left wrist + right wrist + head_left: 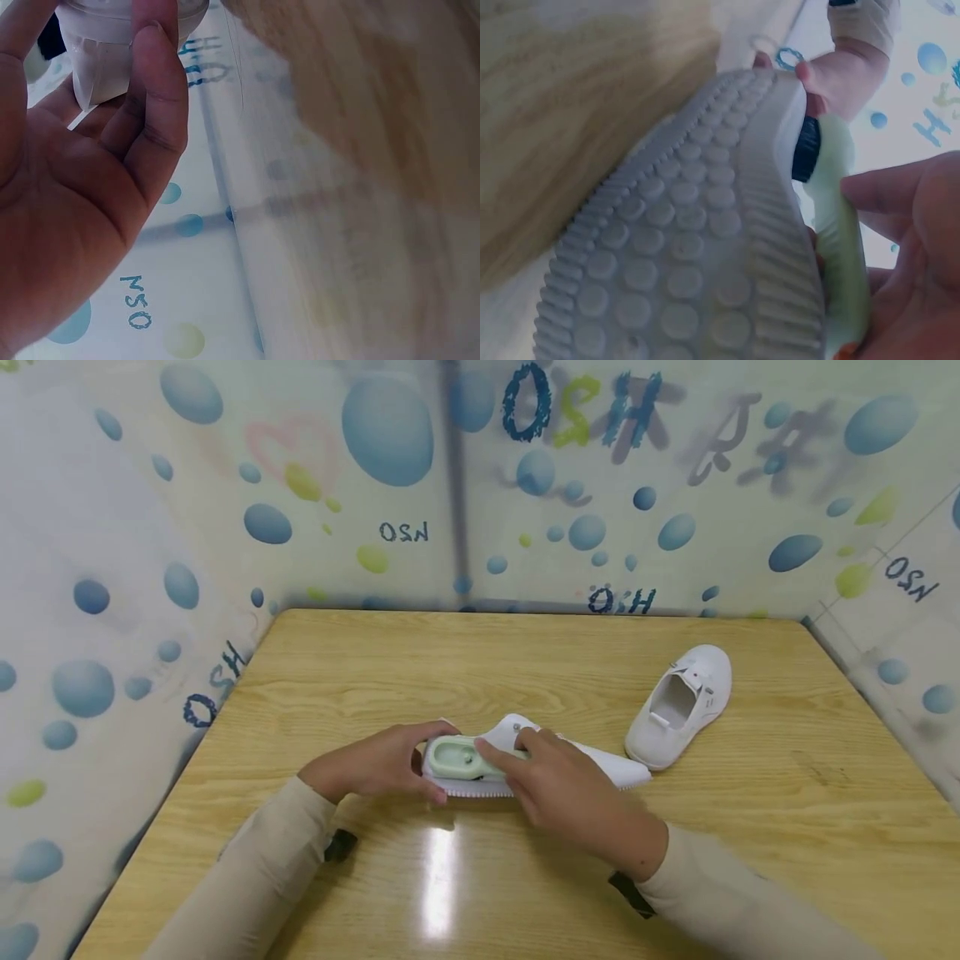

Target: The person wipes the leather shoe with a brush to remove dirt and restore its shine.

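A white shoe (611,766) lies on its side on the table, its studded sole (682,247) filling much of the right wrist view. My left hand (386,762) grips the shoe at its heel end, thumb on the near side and fingers behind. In the left wrist view, part of the white shoe (105,67) shows behind the curled fingers. My right hand (573,789) holds a pale green brush (452,758) by its handle. Its dark bristles (807,150) face the shoe's side, right at the edge of the sole.
A second white shoe (716,685) stands upright at the right, just past the toe of the first. The wooden table (375,652) meets a patterned wall covering (480,527) at its back, with more of it at both sides.
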`<state>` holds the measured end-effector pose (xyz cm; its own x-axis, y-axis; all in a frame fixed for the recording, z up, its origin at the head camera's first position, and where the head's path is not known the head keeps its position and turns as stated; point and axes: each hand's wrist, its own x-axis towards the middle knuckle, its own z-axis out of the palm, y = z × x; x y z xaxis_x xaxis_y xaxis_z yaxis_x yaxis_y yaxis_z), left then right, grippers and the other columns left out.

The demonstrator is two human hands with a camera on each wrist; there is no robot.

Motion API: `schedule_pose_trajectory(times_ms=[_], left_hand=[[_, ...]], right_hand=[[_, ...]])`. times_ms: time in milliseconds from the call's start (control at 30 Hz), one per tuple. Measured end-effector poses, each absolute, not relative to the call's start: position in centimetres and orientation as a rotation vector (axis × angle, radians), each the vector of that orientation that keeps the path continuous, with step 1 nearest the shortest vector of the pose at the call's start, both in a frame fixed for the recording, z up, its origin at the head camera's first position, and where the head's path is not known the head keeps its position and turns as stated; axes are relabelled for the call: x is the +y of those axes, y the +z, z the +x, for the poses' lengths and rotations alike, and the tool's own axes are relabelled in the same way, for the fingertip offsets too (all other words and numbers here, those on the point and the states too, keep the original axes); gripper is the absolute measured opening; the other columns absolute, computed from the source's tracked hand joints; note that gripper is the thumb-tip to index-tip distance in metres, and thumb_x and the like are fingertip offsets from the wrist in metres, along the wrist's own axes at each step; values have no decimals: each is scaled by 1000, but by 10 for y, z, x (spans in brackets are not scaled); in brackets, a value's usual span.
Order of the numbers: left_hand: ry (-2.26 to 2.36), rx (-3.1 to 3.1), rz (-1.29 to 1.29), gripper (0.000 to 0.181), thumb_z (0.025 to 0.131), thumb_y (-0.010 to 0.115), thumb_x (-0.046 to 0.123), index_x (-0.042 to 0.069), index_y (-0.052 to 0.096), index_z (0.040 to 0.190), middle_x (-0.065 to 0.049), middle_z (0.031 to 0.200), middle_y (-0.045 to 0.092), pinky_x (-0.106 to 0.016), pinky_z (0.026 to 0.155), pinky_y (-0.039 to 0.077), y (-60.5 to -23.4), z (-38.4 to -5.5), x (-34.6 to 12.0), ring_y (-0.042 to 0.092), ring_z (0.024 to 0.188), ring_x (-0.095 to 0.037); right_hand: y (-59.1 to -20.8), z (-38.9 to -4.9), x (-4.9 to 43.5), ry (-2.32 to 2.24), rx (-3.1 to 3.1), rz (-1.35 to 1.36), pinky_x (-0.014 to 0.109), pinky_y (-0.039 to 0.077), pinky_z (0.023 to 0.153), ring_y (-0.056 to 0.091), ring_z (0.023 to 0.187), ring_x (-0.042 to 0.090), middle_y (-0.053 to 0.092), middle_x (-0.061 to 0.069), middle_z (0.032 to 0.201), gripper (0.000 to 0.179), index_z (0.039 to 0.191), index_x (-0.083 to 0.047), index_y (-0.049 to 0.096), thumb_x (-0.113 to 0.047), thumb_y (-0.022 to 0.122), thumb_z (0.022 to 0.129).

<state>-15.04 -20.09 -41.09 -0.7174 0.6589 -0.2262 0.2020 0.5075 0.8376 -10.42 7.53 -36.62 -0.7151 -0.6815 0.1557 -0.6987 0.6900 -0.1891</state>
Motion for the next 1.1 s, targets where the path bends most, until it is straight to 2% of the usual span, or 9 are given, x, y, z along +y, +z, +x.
schedule_pose_trajectory(times_ms=[133,300,533,833,1100], left_hand=[[1142,2215,705,71,78,87,30,22,49,138,0,122,61,-35,87,54,-411,-151,-200,67,95,-15],[1152,2215,718,72,77,87,30,21,49,138,-1,125,59,-34,85,55,-412,-151,-201,68,92,-15],[1159,2206,710,69,78,86,30,24,50,136,-3,121,59,-31,79,55,-413,-150,-201,68,87,-16],[1158,2215,697,69,78,87,30,23,50,136,-3,121,60,-31,81,55,-413,-149,-202,68,88,-16],[1148,2222,705,71,78,87,29,23,49,138,-1,125,60,-31,85,54,-414,-151,-201,68,93,-14]], right_hand=[[-369,-103,74,349,-2823,1125,37,52,81,57,89,20,60,7,108,50,145,-27,54,-18,65,97],[-366,-101,85,343,-2851,1088,33,50,75,53,84,15,59,5,105,50,145,-28,53,-18,63,97],[-360,-97,104,314,-2880,1075,30,47,70,50,81,13,59,4,102,53,144,-28,54,-15,66,94],[-363,-101,100,366,-2804,1167,35,54,80,62,95,20,65,9,110,47,139,-9,59,-15,70,93],[-370,-104,81,389,-2769,1192,32,52,77,58,90,17,62,7,107,47,140,-11,59,-15,70,94]])
